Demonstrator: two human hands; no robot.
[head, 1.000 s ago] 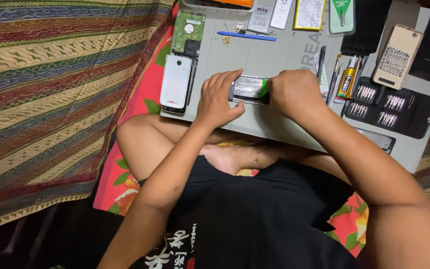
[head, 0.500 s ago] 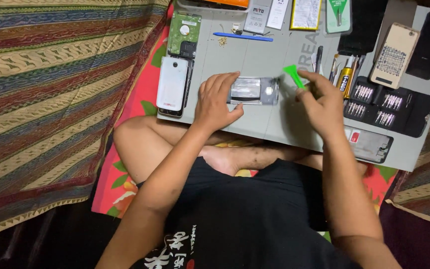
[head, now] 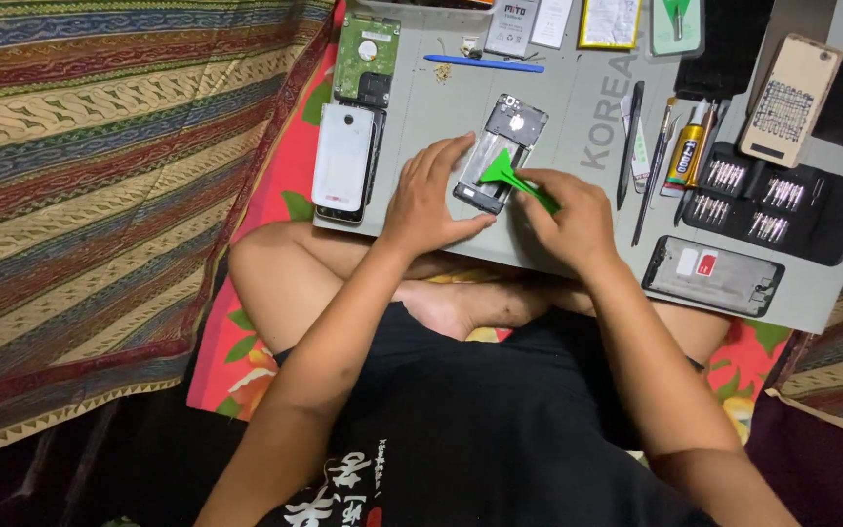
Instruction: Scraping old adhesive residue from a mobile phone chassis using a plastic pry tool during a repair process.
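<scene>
Opened phone lies mid grey worktop, back off. Left hand rests flat, fingers spread, pinning the phone's left edge; grip not closed on anything. Right hand has its grip clamped on a green pry tool, tip on the phone. Nearby: white phone left, hard drive, blue spudger, glue tube, screwdriver bit case right, phone frame beside the right wrist.

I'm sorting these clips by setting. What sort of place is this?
Probably a home phone-repair spot on the floor: a grey work mat on the lap, an opened phone, a screwdriver bit set, and a striped woven cloth alongside.
</scene>
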